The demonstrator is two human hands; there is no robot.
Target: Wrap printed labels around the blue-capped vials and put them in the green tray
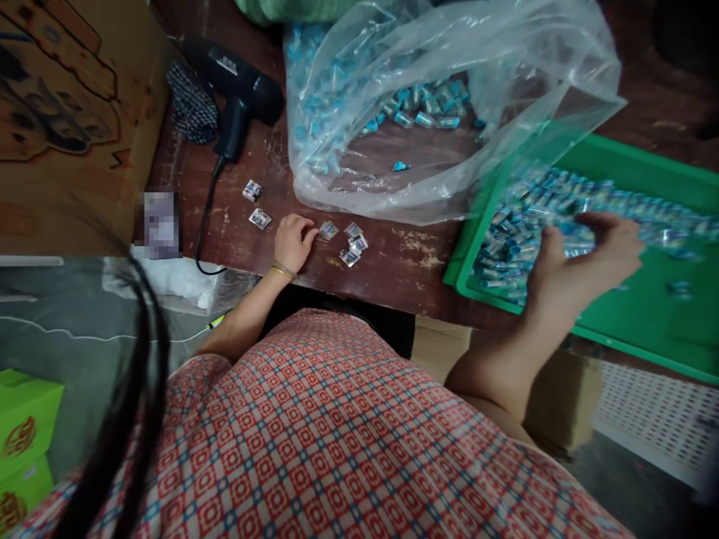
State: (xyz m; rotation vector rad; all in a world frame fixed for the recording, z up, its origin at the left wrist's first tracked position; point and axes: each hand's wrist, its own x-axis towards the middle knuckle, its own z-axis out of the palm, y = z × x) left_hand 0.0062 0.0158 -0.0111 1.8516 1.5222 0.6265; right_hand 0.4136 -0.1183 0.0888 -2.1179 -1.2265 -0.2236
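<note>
My left hand (295, 241) rests on the table near its front edge, fingers curled and thumb close to the index finger. Whether anything is between them is hidden. Just right of its fingertips lies a small printed piece (327, 230), like a folded label. My right hand (589, 258) is over the green tray (634, 329), thumb and fingers apart, with no held item visible. Beneath it, many small clear vials with blue ends (508, 243) fill the tray's left and far parts. More printed pieces (353, 245) lie between the hands, and two others (259, 218) left of my left hand.
A large clear plastic bag (387, 206) holding similar blue-capped vials (427, 120) lies open at the back. A black heat gun (236, 90) with a cord lies beside a checked cloth (191, 105). A cardboard box (79, 202) stands at the left.
</note>
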